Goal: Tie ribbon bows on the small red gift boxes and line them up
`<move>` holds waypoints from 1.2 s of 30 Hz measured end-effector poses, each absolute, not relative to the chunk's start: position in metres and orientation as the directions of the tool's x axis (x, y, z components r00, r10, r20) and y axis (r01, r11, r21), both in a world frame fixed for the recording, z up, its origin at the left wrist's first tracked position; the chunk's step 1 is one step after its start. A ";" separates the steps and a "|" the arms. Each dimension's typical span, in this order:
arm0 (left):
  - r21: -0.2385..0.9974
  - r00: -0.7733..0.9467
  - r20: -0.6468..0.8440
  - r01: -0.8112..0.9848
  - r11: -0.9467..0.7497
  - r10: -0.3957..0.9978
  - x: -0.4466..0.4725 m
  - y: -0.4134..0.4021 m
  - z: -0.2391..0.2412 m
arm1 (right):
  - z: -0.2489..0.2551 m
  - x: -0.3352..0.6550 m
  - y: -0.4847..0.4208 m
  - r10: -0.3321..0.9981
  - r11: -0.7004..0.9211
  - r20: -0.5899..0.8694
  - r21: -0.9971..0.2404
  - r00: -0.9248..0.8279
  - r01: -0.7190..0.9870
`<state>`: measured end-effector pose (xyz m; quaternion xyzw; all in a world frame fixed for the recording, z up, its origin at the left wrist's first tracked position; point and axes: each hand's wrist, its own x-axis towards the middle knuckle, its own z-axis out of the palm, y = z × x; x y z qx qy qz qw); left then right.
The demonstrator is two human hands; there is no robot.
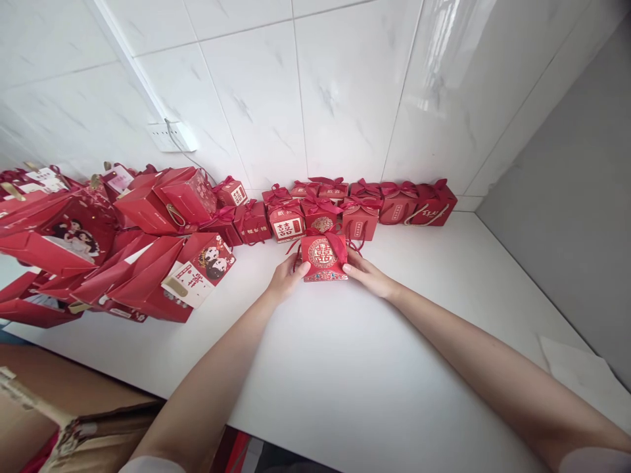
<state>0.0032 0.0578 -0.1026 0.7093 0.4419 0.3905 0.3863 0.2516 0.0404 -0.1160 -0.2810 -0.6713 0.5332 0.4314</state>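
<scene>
A red gift box (324,256) with a gold double-happiness emblem and a dark red ribbon is held between both my hands, close to the tabletop. My left hand (288,277) grips its left side, thumb on the front edge. On the right side my right hand (369,272) does the same, with its thumb at the lower corner. Cord handles hang at both sides of the box. Just behind it stand other ribbon-tied red boxes, among them one with a white double-happiness label (288,228) and one with a red cord handle (360,222).
Many larger red gift boxes (148,276) are piled on the left of the white table (374,368). The row of small boxes ends at a gold-handled one (436,205) by the tiled wall (345,98). An open cardboard box (73,387) stands below, at left.
</scene>
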 end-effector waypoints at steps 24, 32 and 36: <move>0.879 0.198 0.237 0.374 -0.296 0.951 0.007 0.052 -0.102 | -0.123 0.256 0.041 0.803 0.281 0.261 -0.959 -0.536 -0.045; 0.884 0.214 0.241 0.354 -0.305 0.947 0.007 0.052 -0.100 | -0.125 0.256 0.042 0.805 0.274 0.260 -0.960 -0.534 -0.056; 0.894 0.220 0.233 0.336 -0.297 0.947 0.009 0.052 -0.100 | -0.124 0.256 0.042 0.810 0.270 0.255 -0.961 -0.529 -0.050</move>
